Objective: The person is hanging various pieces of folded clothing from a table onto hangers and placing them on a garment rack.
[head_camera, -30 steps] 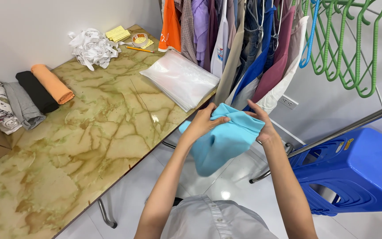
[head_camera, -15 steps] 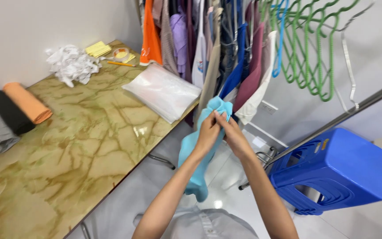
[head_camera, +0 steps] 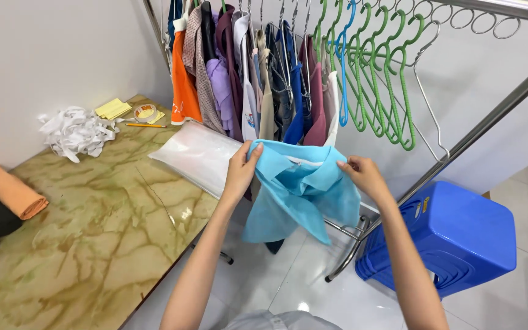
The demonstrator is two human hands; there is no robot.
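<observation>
A light blue shirt (head_camera: 294, 195) hangs spread in the air between both my hands, in front of the clothes rack. My left hand (head_camera: 243, 166) pinches its upper left edge beside the table's corner. My right hand (head_camera: 363, 173) grips the upper right edge, a little lower. The shirt's collar area faces up between the hands and the rest droops toward the floor.
A marbled table (head_camera: 87, 238) at left carries a clear plastic bag (head_camera: 200, 156), rolled orange cloth (head_camera: 12, 192), crumpled white strips (head_camera: 74, 131), yellow notes and a tape roll. A metal rack (head_camera: 496, 104) holds hung clothes (head_camera: 258, 79) and green hangers (head_camera: 386, 79). A blue plastic stool (head_camera: 453, 238) stands right.
My hands were close together on the bunched blue shirt; they have moved apart and spread it open. The view has shifted toward the rack.
</observation>
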